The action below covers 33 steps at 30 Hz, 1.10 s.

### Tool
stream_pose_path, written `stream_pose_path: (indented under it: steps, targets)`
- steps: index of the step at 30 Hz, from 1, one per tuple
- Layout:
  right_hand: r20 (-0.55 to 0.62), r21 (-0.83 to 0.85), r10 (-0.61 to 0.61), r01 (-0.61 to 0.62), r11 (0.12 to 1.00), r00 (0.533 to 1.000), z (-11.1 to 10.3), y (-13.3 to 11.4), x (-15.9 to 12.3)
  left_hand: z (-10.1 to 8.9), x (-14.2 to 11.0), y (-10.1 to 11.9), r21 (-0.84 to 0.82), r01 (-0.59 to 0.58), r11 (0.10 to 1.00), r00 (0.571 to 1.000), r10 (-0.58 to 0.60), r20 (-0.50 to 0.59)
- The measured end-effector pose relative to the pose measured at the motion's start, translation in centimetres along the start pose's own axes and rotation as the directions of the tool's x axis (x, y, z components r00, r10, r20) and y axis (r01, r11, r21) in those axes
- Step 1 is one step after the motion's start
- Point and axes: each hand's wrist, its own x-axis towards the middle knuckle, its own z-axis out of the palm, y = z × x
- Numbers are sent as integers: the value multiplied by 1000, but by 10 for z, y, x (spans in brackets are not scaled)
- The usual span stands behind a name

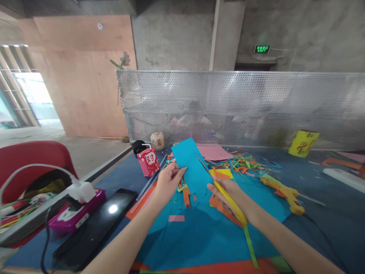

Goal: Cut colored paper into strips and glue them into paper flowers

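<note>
My left hand [169, 182] pinches the left edge of a blue sheet of paper [190, 161], holding it tilted up above the table. In my right hand [226, 194] are scissors with yellow handles [232, 203]. Their narrow blades [203, 163] lie along the right side of the blue sheet; whether they are parted I cannot tell. Below both hands are larger blue sheets [199, 243], with orange scraps and a small pink strip [176, 218] on top. A green strip [251, 247] runs down from near the scissor handles.
A phone [94, 228], a purple power strip [75, 213] and a pink drink carton [148, 161] stand at left. Paper clippings [245, 163] heap behind my hands. A yellow glue gun [285, 193] with its cord lies right. A perforated metal screen [242, 106] edges the table's back.
</note>
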Motion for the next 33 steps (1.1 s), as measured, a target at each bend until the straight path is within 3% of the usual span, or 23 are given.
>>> stream_pose_path:
  steps: [9, 24, 33]
  targets:
    - [59, 91, 179, -184, 979, 982, 2, 7, 6, 2, -1, -3, -62, 0, 998, 997, 5, 78]
    - [65, 88, 68, -74, 993, 996, -2, 0, 1, 3, -2, -5, -63, 6, 998, 988, 4, 153]
    - [27, 75, 105, -107, 991, 994, 0, -4, -3, 4, -2, -6, -40, 5, 999, 988, 2, 156]
